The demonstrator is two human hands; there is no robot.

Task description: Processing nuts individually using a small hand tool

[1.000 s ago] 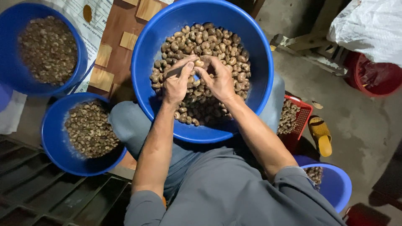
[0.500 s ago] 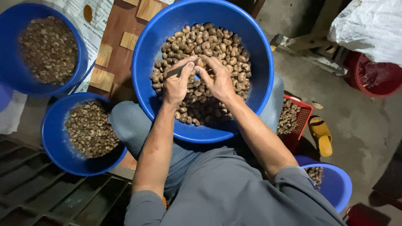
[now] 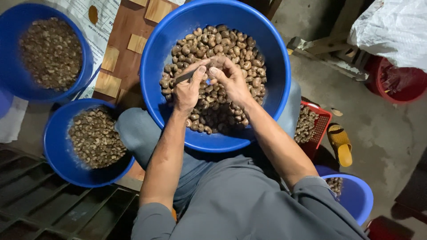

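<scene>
Together, both hands' fingers (image 3: 201,71) pinch a small brown nut (image 3: 212,65) over nut-filled blue basin (image 3: 153,58).

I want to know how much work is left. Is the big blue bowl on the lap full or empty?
Partly full. The big blue bowl holds a heap of brown nuts covering its bottom, but its inner wall rises bare above them.

Two smaller blue basins (image 3: 66,164) of shelled pieces sit at the left beside wooden blocks (image 3: 106,84), while a red basket (image 3: 322,124), a yellow sandal (image 3: 340,142) and a white sack (image 3: 391,31) lie to the right.
</scene>
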